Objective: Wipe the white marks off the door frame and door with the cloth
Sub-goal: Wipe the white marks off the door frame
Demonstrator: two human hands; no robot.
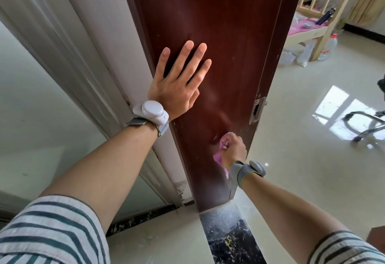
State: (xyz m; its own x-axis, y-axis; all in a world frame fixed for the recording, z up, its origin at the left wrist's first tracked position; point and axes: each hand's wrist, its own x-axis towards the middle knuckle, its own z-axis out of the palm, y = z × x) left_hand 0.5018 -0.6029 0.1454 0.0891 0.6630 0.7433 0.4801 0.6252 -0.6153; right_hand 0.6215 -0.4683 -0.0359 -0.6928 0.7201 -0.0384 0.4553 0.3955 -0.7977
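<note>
A dark reddish-brown door frame (218, 24) runs up the middle of the view, with faint white smears and specks on its surface. My left hand (179, 80) lies flat on it, fingers straight and spread. Lower down, my right hand (234, 149) grips a bunched pink cloth (220, 155) and holds it against the wood near the right edge. Part of the cloth hangs below my fist. A lock strike cut-out (257, 109) sits on the frame's right edge, above my right hand.
White moulding and wall (73, 34) run along the left. A dusty dark threshold (229, 234) lies at the frame's foot. Beyond on the glossy floor are a chair base (366, 124), plastic bottles (328, 47) and a wooden crib (318, 13).
</note>
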